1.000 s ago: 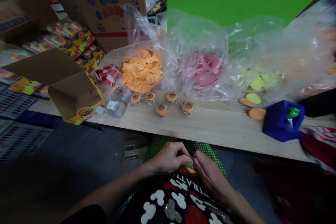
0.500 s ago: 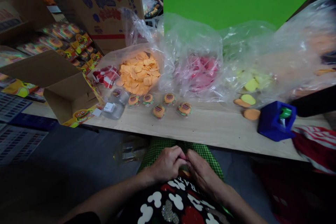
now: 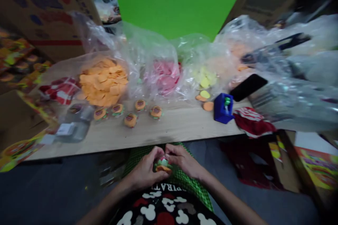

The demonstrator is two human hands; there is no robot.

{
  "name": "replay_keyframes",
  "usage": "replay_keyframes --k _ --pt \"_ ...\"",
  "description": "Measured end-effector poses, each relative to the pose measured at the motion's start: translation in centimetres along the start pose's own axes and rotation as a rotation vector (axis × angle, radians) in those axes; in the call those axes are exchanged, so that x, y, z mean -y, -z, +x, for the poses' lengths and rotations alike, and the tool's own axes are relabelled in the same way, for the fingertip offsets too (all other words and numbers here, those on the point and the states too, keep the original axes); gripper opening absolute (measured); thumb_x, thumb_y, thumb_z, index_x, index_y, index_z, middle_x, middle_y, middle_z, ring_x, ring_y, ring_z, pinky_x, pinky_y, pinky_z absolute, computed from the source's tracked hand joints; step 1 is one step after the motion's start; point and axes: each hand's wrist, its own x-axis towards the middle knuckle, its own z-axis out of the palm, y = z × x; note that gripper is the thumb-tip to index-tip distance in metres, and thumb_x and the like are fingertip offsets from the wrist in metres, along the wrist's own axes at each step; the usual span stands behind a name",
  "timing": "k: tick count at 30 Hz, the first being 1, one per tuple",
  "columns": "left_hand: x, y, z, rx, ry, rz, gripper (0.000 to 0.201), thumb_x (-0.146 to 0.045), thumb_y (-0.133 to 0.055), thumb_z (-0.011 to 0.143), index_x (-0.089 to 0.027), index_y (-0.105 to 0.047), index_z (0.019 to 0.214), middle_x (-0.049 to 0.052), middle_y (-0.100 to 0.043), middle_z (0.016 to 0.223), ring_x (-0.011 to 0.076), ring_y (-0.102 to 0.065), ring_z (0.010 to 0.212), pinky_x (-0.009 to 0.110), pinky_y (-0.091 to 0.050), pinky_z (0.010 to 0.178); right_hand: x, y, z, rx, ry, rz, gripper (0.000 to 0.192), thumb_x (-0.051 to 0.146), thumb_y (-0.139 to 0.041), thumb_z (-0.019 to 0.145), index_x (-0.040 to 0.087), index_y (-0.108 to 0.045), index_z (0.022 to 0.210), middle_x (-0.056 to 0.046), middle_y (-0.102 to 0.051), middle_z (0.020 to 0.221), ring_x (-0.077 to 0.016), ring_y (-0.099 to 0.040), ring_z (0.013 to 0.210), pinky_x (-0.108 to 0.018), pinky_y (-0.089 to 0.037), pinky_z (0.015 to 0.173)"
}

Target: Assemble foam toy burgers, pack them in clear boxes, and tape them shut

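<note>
Over my lap, just in front of the table edge, my left hand (image 3: 146, 170) is wrapped round a small layered burger (image 3: 163, 165) with orange, green and pinkish-white layers showing. My right hand (image 3: 185, 161) pinches at its upper right side, and the fingertips partly hide it. On the table ahead sit several finished-looking small burgers with printed labels, among them a front one (image 3: 130, 120) and a right one (image 3: 156, 112). Behind them lie open clear bags of orange discs (image 3: 104, 81), pink pieces (image 3: 165, 77) and yellow discs (image 3: 204, 81).
A blue tape dispenser (image 3: 220, 112), a black phone-like slab (image 3: 249, 87) and a red-and-white cloth (image 3: 253, 121) lie on the right. Clear plastic containers (image 3: 76, 126) and a burger-printed carton (image 3: 23, 147) stand left. A green panel (image 3: 179, 3) rises behind.
My view has swung to the right. My hands have tilted and parted a little, so the small burger between them now shows; before, they mostly covered it.
</note>
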Motion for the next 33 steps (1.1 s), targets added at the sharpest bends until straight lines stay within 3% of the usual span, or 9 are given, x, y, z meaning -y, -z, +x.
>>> replay_keyframes --k 3,5,7,9,11,15,21,27,33 --pt "-0.9 -0.1 1.7 -0.097 0.044 -0.226 0.049 -0.028 -0.078 0.071 -0.019 -0.056 0.114 0.005 -0.070 0.102 0.0202 -0.064 0.095 0.030 -0.050 0.086 0.3 5.4 -0.1 -0.287 0.039 -0.127 0.021 0.035 -0.047 0.092 0.021 -0.062 0.086 -0.003 -0.063 0.088 -0.0191 -0.058 0.082 -0.030 -0.046 0.074" --pt "-2.0 0.2 2.8 -0.209 0.061 -0.430 0.061 -0.031 -0.082 0.068 -0.020 -0.056 0.122 0.006 -0.071 0.103 0.0207 -0.067 0.093 0.030 -0.052 0.082 -0.3 10.6 -1.0 -0.721 -0.014 -0.245 0.022 0.029 -0.051 0.082 0.020 -0.066 0.094 -0.009 -0.064 0.105 -0.0220 -0.061 0.090 -0.032 -0.049 0.076" --pt "-3.1 0.9 3.8 -0.284 0.055 -0.590 0.063 -0.033 -0.087 0.063 -0.019 -0.060 0.119 0.005 -0.072 0.101 0.0195 -0.068 0.086 0.029 -0.054 0.076 -1.3 15.8 -2.2 -1.138 -0.232 -0.334 0.025 0.025 -0.057 0.075 0.018 -0.068 0.096 -0.012 -0.065 0.107 -0.0221 -0.063 0.086 -0.031 -0.050 0.072" --pt "-4.1 1.5 4.6 -0.338 0.045 -0.696 0.059 -0.033 -0.089 0.058 -0.018 -0.064 0.109 0.004 -0.072 0.098 0.0182 -0.067 0.081 0.027 -0.055 0.070 -2.2 19.8 -3.2 -1.241 -0.461 -0.204 0.027 0.019 -0.062 0.070 0.017 -0.068 0.096 -0.010 -0.067 0.090 -0.0208 -0.065 0.076 -0.027 -0.047 0.062" --pt "-4.8 1.8 5.2 -0.376 0.047 -0.751 0.058 -0.033 -0.091 0.056 -0.018 -0.065 0.106 0.003 -0.071 0.100 0.0181 -0.067 0.081 0.028 -0.057 0.066 -2.9 22.0 -3.5 -1.217 -0.563 -0.078 0.022 0.017 -0.064 0.070 0.015 -0.067 0.092 -0.007 -0.066 0.075 -0.0191 -0.066 0.062 -0.024 -0.042 0.050" --pt "-4.8 1.4 5.8 -0.381 0.085 -0.784 0.058 -0.035 -0.090 0.059 -0.020 -0.064 0.109 0.002 -0.069 0.103 0.0180 -0.067 0.082 0.028 -0.058 0.062 -3.2 22.6 -2.6 -1.155 -0.597 0.093 0.008 0.018 -0.065 0.077 0.014 -0.062 0.083 -0.005 -0.065 0.067 -0.0175 -0.064 0.047 -0.021 -0.034 0.036" --pt "-4.2 0.4 5.8 -0.340 0.104 -0.774 0.058 -0.035 -0.089 0.061 -0.020 -0.062 0.110 0.003 -0.066 0.107 0.0181 -0.066 0.084 0.027 -0.058 0.061 -2.4 21.9 -3.7 -1.083 -0.572 0.250 0.008 0.016 -0.067 0.079 0.017 -0.060 0.083 -0.002 -0.067 0.070 -0.0185 -0.068 0.050 -0.028 -0.056 0.045" --pt "-4.3 0.1 5.5 -0.293 0.096 -0.757 0.055 -0.034 -0.089 0.062 -0.019 -0.063 0.108 0.004 -0.068 0.102 0.0173 -0.065 0.083 0.026 -0.056 0.063 -2.4 21.7 -5.7 -1.016 -0.533 0.419 0.020 0.017 -0.075 0.073 0.018 -0.058 0.082 -0.003 -0.069 0.073 -0.0207 -0.070 0.055 -0.032 -0.060 0.051" --pt "-4.4 0.0 5.8 -0.315 0.098 -0.790 0.055 -0.032 -0.090 0.061 -0.019 -0.064 0.108 0.003 -0.068 0.102 0.0179 -0.065 0.083 0.026 -0.055 0.064 -5.9 19.2 -5.9 -1.176 -0.277 0.329 0.034 0.037 -0.083 0.057 0.017 -0.058 0.067 -0.002 -0.063 0.069 -0.0168 -0.065 0.063 -0.029 -0.058 0.063"
